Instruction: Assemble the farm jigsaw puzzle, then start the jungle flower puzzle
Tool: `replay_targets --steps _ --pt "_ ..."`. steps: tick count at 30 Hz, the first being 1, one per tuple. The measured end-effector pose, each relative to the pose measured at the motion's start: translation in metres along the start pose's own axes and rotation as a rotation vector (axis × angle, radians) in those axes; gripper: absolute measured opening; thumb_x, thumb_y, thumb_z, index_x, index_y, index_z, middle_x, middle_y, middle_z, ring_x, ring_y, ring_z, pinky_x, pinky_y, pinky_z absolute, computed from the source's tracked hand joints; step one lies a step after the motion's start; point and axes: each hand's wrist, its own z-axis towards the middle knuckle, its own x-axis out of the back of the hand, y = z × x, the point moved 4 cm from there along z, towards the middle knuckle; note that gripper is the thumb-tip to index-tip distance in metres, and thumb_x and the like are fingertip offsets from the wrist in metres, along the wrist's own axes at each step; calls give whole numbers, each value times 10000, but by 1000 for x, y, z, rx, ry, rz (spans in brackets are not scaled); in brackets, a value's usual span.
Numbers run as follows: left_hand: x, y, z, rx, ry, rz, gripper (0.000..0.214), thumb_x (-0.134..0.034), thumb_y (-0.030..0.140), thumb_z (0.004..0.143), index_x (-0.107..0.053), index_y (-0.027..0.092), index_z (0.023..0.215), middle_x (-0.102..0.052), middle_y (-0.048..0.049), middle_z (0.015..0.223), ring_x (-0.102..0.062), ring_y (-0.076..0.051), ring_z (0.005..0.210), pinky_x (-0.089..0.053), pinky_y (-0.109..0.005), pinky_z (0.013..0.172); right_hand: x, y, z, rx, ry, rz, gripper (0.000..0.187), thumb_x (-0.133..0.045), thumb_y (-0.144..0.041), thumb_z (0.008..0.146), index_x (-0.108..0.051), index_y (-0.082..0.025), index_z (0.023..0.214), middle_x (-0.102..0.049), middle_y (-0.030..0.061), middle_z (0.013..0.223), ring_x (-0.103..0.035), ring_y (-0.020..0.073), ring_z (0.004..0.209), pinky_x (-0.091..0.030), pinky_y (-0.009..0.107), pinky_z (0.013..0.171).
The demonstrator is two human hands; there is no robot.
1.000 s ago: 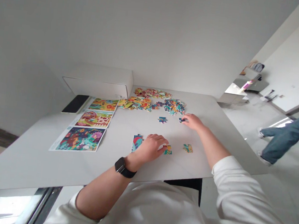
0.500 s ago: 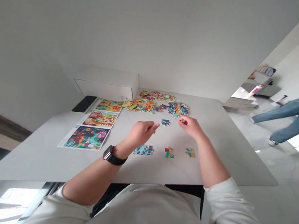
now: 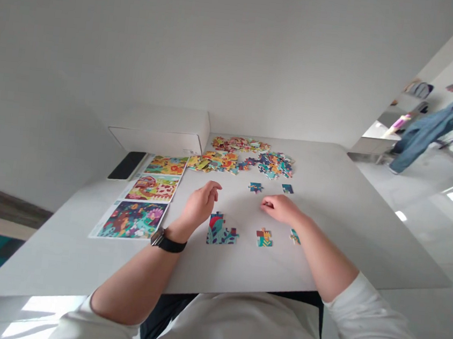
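My left hand point(image 3: 201, 202) hovers just above the white table point(image 3: 346, 225), fingers loosely bent and apart, holding nothing. Right below it lies a small joined cluster of puzzle pieces point(image 3: 220, 231). My right hand point(image 3: 281, 207) rests on the table with its fingers loosely curled, and no piece shows in it. Single pieces lie around it: one blue piece point(image 3: 256, 187) and another blue piece point(image 3: 287, 188) beyond it, a teal-orange piece point(image 3: 263, 238) and a small piece point(image 3: 294, 236) by my forearm. A heap of loose pieces point(image 3: 247, 158) lies farther back.
A sheet with three colourful pictures point(image 3: 147, 193) lies at the left, with a black phone point(image 3: 127, 165) and a white box point(image 3: 161, 130) behind it. Another person in jeans point(image 3: 433, 124) walks at the far right.
My left hand lifted off the near pieces and now hovers by the joined cluster. My right hand drew back from the heap, and a second blue piece now lies beyond it. The other person walked away.
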Motion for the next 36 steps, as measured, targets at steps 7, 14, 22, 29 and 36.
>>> replay_targets --steps 7,14,22,29,36 --pt "-4 7 -2 -5 -85 27 260 -541 380 1028 -693 204 913 -702 -24 790 -578 -152 662 -421 -265 668 0 -1 -2 13 -17 36 65 -724 -261 969 -784 -238 958 -789 9 825 -670 156 717 -400 264 679" --pt "-3 7 -4 41 -150 64 482 -432 464 1069 -617 213 702 -612 -7 600 -548 -154 572 -365 -277 623 0 -1 -3 2 -36 49 53 -727 -240 964 -779 -233 969 -788 12 846 -675 158 733 -409 263 688" --pt "-7 7 -6 -47 -70 30 364 -467 305 1049 -577 220 1386 -725 4 870 -646 -155 675 -466 -262 689 2 2 -3 10 -50 102 68 -722 -242 972 -786 -229 991 -798 13 863 -699 161 757 -437 263 706" --pt "-8 10 -7 -96 -47 39 392 -544 296 1022 -565 226 1408 -715 11 943 -604 -122 630 -470 -254 658 10 8 -2 25 -31 152 95 -724 -256 969 -799 -229 1021 -810 24 899 -730 173 799 -490 270 736" --pt "-6 11 -8 -98 -45 51 372 -537 296 1026 -596 231 1387 -727 -6 961 -600 -117 620 -466 -260 651 53 13 36 108 128 -68 143 -729 -247 964 -796 -228 1089 -808 78 1134 -740 231 1064 -540 345 967"
